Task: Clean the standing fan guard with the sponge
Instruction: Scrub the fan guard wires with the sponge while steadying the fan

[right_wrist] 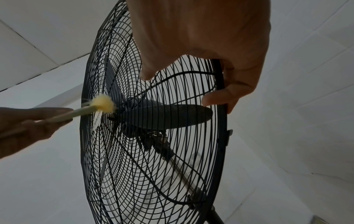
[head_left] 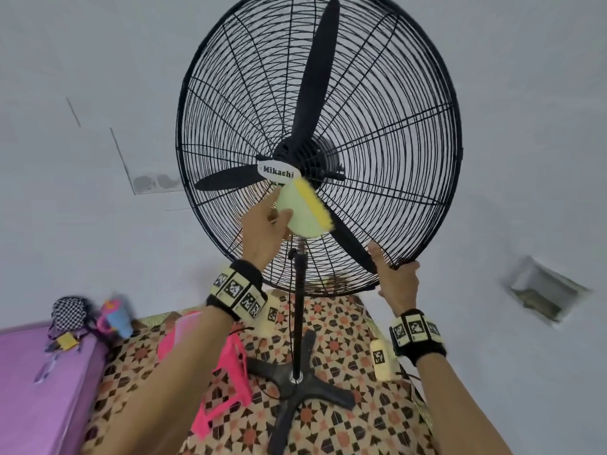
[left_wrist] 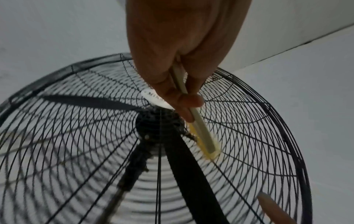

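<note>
A tall standing fan has a round black wire guard (head_left: 394,126) with black blades behind it and a white "Mikachi" badge (head_left: 278,172) at the hub. My left hand (head_left: 272,224) pinches a pale green sponge (head_left: 303,211) with a yellow edge. The yellow edge presses on the guard wires just below the badge. In the left wrist view the sponge (left_wrist: 201,133) shows edge-on between thumb and fingers (left_wrist: 184,97). My right hand (head_left: 395,274) grips the guard's lower right rim (right_wrist: 220,78), fingers (right_wrist: 216,98) curled round it and thumb on the front wires.
The fan's pole (head_left: 299,310) and cross-shaped base (head_left: 295,385) stand on a patterned floor. A pink plastic stool (head_left: 226,382) lies left of the base. A purple surface (head_left: 39,389) at far left carries a checkered bag and a cup. Pale walls are behind.
</note>
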